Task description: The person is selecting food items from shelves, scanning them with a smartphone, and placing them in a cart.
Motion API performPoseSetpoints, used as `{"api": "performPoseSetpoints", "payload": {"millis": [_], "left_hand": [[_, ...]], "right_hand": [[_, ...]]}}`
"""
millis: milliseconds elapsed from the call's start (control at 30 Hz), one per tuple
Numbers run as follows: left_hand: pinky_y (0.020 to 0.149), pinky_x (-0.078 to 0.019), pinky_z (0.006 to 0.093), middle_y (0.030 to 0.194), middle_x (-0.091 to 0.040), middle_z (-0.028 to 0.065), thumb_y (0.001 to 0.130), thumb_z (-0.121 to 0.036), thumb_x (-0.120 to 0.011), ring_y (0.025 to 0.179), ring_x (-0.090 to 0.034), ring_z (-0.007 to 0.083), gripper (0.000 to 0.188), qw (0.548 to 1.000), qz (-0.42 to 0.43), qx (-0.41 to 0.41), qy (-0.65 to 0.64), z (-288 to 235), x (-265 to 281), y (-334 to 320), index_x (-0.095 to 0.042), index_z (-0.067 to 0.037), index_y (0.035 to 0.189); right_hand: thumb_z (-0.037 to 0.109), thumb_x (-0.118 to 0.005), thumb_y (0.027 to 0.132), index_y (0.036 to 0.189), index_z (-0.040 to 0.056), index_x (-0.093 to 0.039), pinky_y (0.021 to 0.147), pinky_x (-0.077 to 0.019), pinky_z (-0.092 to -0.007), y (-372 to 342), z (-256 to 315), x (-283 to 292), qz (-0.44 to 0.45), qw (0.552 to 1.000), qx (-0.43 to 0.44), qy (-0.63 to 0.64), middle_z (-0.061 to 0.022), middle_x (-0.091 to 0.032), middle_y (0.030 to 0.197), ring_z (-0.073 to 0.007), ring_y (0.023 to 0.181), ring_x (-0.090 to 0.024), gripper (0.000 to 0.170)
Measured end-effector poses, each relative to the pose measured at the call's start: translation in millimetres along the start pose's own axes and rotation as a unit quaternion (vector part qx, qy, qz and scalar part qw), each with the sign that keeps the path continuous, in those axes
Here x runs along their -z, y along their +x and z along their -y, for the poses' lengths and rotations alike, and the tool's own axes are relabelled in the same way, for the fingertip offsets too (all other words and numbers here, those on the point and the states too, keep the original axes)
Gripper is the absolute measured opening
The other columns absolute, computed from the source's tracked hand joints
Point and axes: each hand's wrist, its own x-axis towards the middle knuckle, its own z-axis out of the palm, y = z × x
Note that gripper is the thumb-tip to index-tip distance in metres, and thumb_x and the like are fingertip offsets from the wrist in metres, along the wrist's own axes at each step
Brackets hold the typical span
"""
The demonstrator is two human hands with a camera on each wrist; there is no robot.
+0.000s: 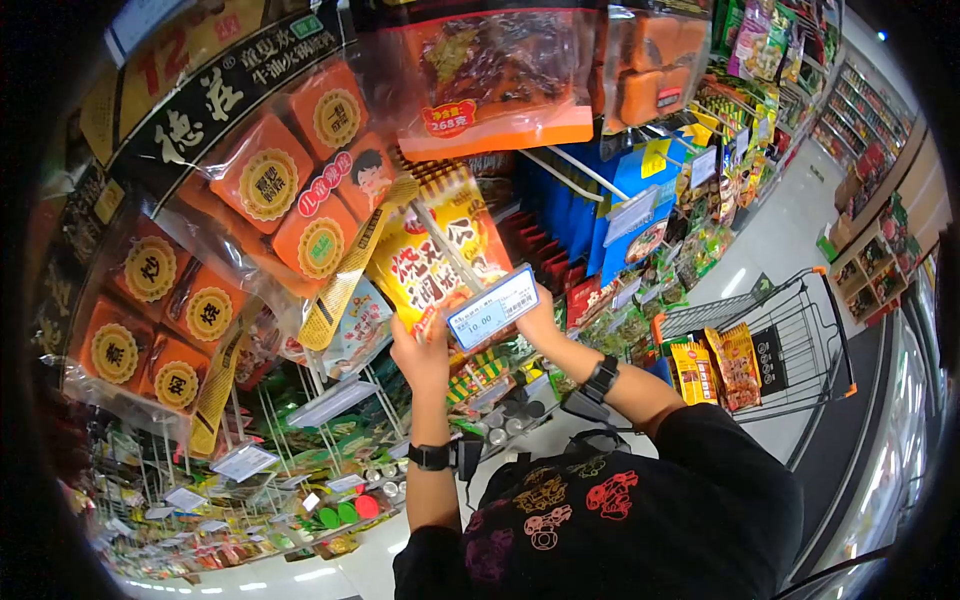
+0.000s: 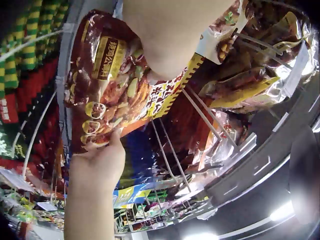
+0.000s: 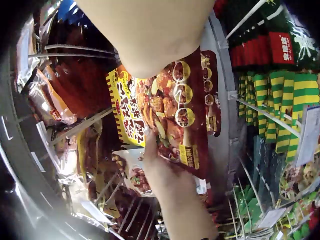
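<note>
A yellow and dark red seasoning packet with a picture of cooked chicken hangs at the shelf rack, in front of my body. My left hand grips its lower left edge. On the other side my right hand holds the lower right edge, partly behind a price tag that reads 10.00. Both wrist views show the packet stretched between the two hands, its dark red end with round pictures facing out. Behind it in the right wrist view sits another dark red packet.
Large orange hotpot seasoning packs hang close on the left. A red pouch hangs above. Metal hooks with price tags jut out. A shopping cart holding two yellow packets stands at the right, beside the aisle floor.
</note>
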Motion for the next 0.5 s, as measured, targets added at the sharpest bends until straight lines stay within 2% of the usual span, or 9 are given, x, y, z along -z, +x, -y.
{"api": "performPoseSetpoints", "payload": {"millis": [67,100,200,233,333,367,467,500], "left_hand": [[0.066,-0.0474,0.0318,0.084,-0.062,0.0177,0.072,-0.016,-0.068,0.075,-0.063,0.0243,0.038,0.999,-0.019,-0.030,0.026,-4,-1,11,-0.047,0.002,0.098],[0.066,-0.0474,0.0340,0.085,-0.062,0.0189,0.072,-0.020,-0.068,0.075,-0.063,0.0280,0.040,0.998,-0.018,-0.049,0.041,-4,-1,15,-0.047,0.002,0.098],[0.066,-0.0472,0.0349,0.084,-0.062,0.0190,0.072,-0.024,-0.068,0.075,-0.062,0.0299,0.041,0.997,-0.032,-0.048,0.058,15,-5,24,-0.047,0.002,0.096],[0.067,-0.0469,0.0352,0.085,-0.062,0.0194,0.073,-0.026,-0.067,0.076,-0.062,0.0305,0.043,0.996,-0.030,-0.042,0.074,20,-5,26,-0.047,0.002,0.098],[0.069,-0.0465,0.0345,0.087,-0.061,0.0198,0.073,-0.026,-0.067,0.079,-0.061,0.0292,0.043,0.995,-0.030,-0.071,0.056,27,-7,28,-0.047,0.002,0.099],[0.071,-0.0459,0.0341,0.089,-0.061,0.0191,0.074,-0.026,-0.067,0.082,-0.061,0.0279,0.044,0.997,-0.028,-0.045,0.052,27,-8,26,-0.047,0.002,0.101],[0.073,-0.0449,0.0337,0.090,-0.060,0.0188,0.074,-0.026,-0.066,0.083,-0.060,0.0277,0.046,0.994,-0.050,-0.084,0.044,42,-16,19,-0.047,0.004,0.103],[0.079,-0.0422,0.0336,0.101,-0.056,0.0209,0.074,-0.023,-0.065,0.092,-0.056,0.0298,0.046,0.996,-0.051,-0.059,0.043,46,-19,15,-0.046,0.004,0.106]], "right_hand": [[0.014,-0.048,0.086,0.083,-0.0013,-0.054,0.054,-0.0386,-0.0268,7,-4,-8,-0.004,1.000,0.018,-0.016,-0.0085,-0.051,0.062,-0.0079,0.060,-0.045,0.017],[0.016,-0.048,0.086,0.082,-0.0007,-0.054,0.053,-0.0401,-0.0306,9,-6,-8,0.011,0.998,0.024,-0.065,-0.0143,-0.054,0.064,-0.0171,0.056,-0.052,0.018],[0.019,-0.048,0.087,0.080,0.0001,-0.053,0.053,-0.0406,-0.0350,16,-24,-13,0.023,0.992,0.041,-0.119,-0.0209,-0.054,0.068,-0.0310,0.060,-0.056,0.021],[0.021,-0.047,0.087,0.080,0.0014,-0.051,0.054,-0.0405,-0.0406,18,-26,-13,0.046,0.991,0.023,-0.120,-0.0246,-0.053,0.071,-0.0396,0.068,-0.054,0.021],[0.022,-0.046,0.087,0.083,0.0017,-0.050,0.057,-0.0408,-0.0442,20,-35,-14,0.067,0.983,0.040,-0.167,-0.0238,-0.053,0.068,-0.0410,0.068,-0.054,0.020],[0.022,-0.045,0.086,0.087,0.0015,-0.048,0.062,-0.0412,-0.0469,22,-39,-13,0.097,0.978,0.008,-0.186,-0.0237,-0.054,0.073,-0.0419,0.072,-0.053,0.021],[0.023,-0.045,0.085,0.087,0.0013,-0.047,0.067,-0.0416,-0.0472,23,-18,-7,0.096,0.979,0.024,-0.178,-0.0233,-0.055,0.080,-0.0411,0.077,-0.054,0.022],[0.018,-0.046,0.082,0.094,0.0008,-0.048,0.072,-0.0417,-0.0453,23,-22,-3,0.116,0.976,0.022,-0.181,-0.0231,-0.055,0.089,-0.0400,0.085,-0.052,0.021]]}}
